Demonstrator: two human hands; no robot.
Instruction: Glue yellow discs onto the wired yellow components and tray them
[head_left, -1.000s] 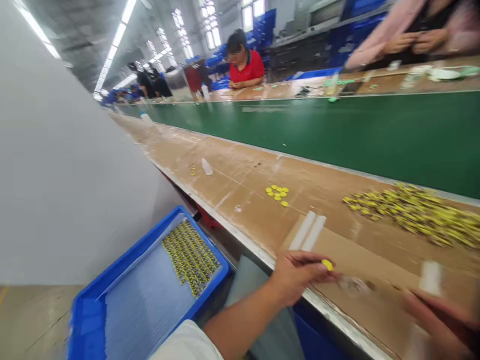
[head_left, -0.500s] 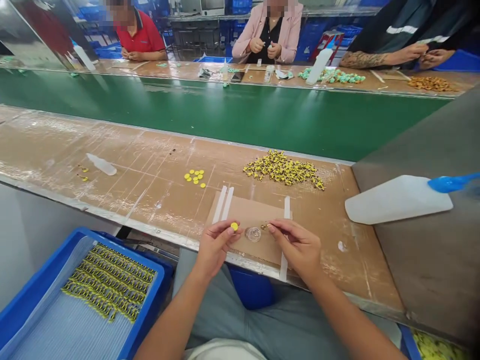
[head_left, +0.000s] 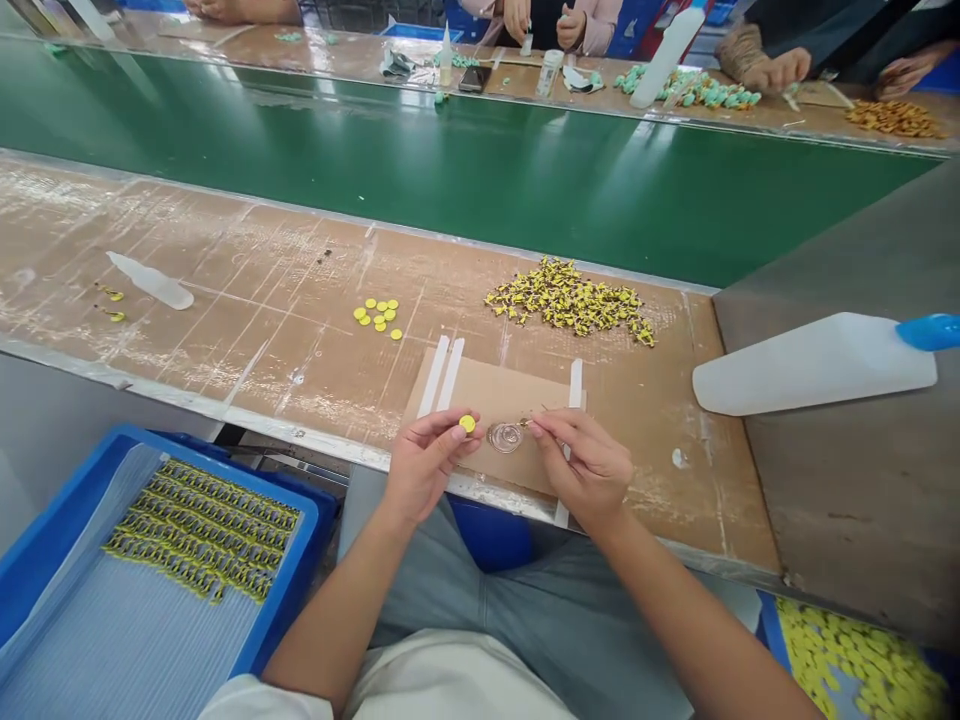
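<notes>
My left hand (head_left: 424, 462) pinches a small round yellow disc (head_left: 468, 424) between thumb and fingertips, its flat face up. Between my hands a small clear round dish (head_left: 505, 437) sits on a cardboard sheet (head_left: 487, 385) edged with white tape strips. My right hand (head_left: 586, 465) is closed on a tiny dark piece with a thin end (head_left: 525, 422), just right of the dish; its exact kind is too small to tell. Beyond the sheet lie several loose yellow discs (head_left: 380, 318) and a heap of small yellow-and-dark pieces (head_left: 570, 305).
A white bottle with a blue cap (head_left: 814, 365) leans by the metal panel at right. A blue tray (head_left: 306, 540) with rows of yellow-and-dark pieces stands lower left. A bin of yellow discs (head_left: 855, 660) is lower right. Co-workers' hands are across the green belt (head_left: 420, 170).
The camera has tilted down, so the scene sits higher in view. Both hands stay by the dish with their pieces; the right hand's piece has turned slightly. Across the belt, co-workers' hands have shifted.
</notes>
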